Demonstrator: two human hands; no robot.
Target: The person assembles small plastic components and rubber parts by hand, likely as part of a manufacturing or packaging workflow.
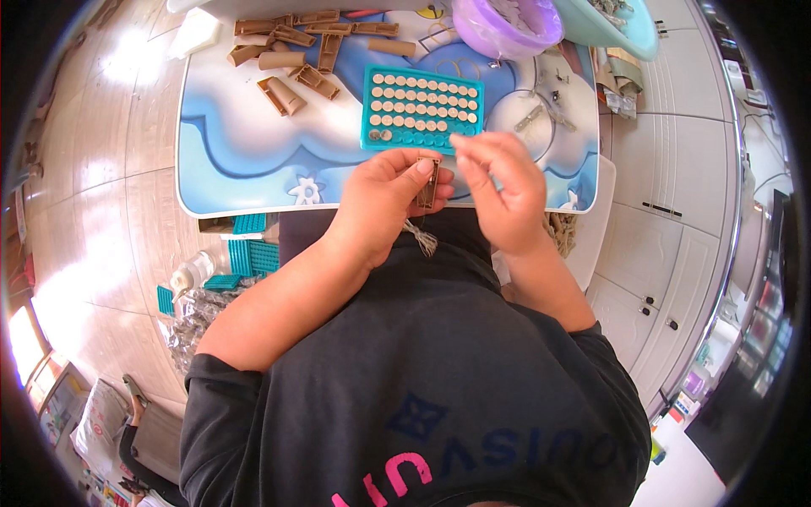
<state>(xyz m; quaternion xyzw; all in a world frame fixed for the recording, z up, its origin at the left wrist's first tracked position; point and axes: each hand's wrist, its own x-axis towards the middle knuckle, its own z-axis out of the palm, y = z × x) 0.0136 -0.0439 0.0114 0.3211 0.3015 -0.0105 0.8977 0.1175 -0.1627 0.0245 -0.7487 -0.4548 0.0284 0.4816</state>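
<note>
My left hand (384,188) is closed around a small brown plastic casing (427,184), held upright at the table's near edge. Its open face shows a dark, narrow inside with metallic glints. My right hand (507,182) hovers just right of it, beside the near right corner of a teal tray (366,127). The thumb and forefinger are drawn together, slightly blurred; anything between them is too small to make out. Rows of pale round discs (410,106) fill most of the tray. In its nearest row, two discs sit at the left and bare teal sockets follow.
Several brown casings (328,52) lie heaped at the far left of the blue-and-white table (236,182). A purple basin (481,29) and a pale green basin (646,38) stand far right. Small metal parts (532,118) lie right of the tray. Teal trays (253,256) are below left.
</note>
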